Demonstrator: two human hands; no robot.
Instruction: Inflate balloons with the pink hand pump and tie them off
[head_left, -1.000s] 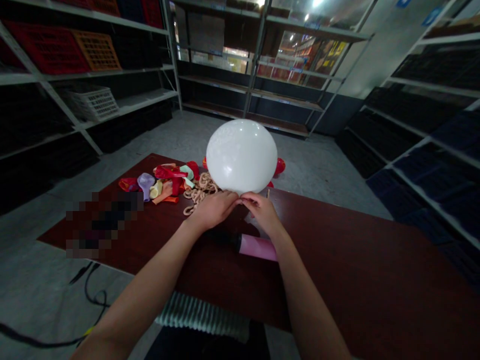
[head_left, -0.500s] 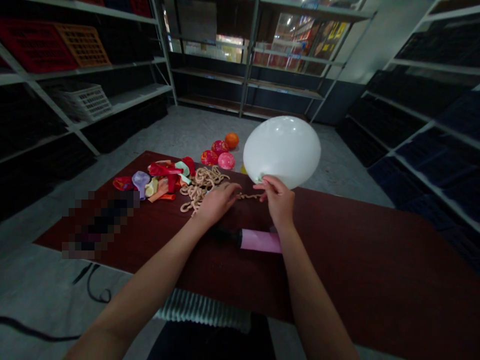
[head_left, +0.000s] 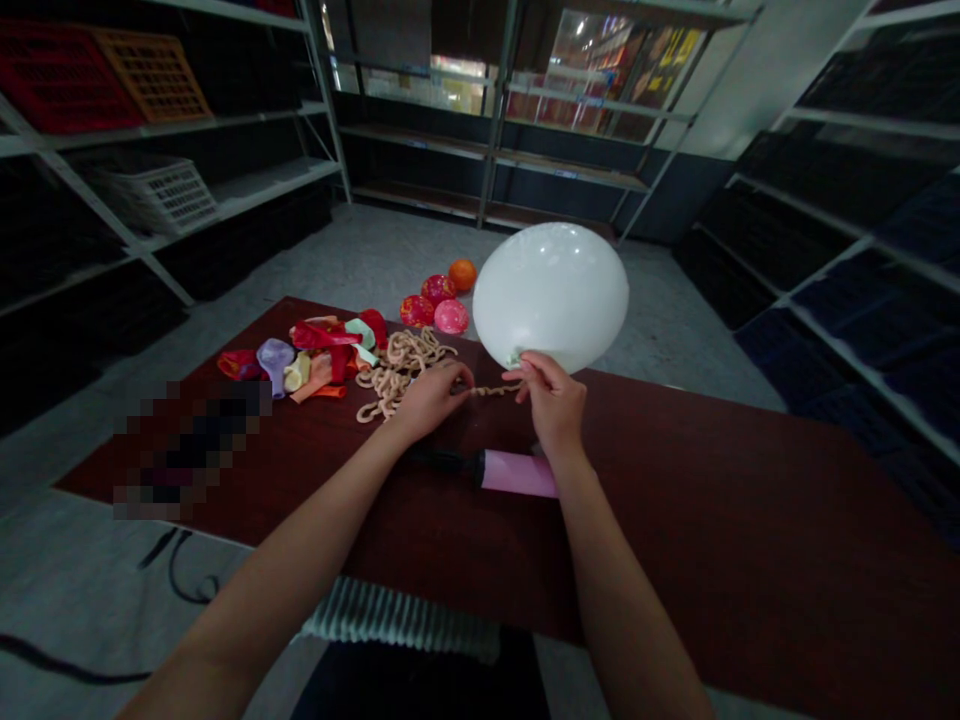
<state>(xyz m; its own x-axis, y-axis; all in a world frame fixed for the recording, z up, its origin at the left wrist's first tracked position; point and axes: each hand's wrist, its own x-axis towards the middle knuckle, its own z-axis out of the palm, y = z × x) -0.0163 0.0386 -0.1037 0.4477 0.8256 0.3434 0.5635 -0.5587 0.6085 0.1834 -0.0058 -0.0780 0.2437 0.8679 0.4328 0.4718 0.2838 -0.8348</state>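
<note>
The right hand (head_left: 556, 405) pinches the white balloon (head_left: 551, 290) by its neck over the tabletop's (head_left: 712, 500) far edge; the left hand (head_left: 431, 400) curls by a tan strand (head_left: 495, 390), grip unclear. Seemingly mid-handling the strand, this calls for a steady pinch.

A single head-worn view looks forward and down from above and behind the fingers (head_left: 545, 370), near enough that both forearms (head_left: 304, 535) enter along its lower edge; it takes in the worktop (head_left: 735, 520) around the fingers and shelving (head_left: 600, 177) far beyond them.
</note>
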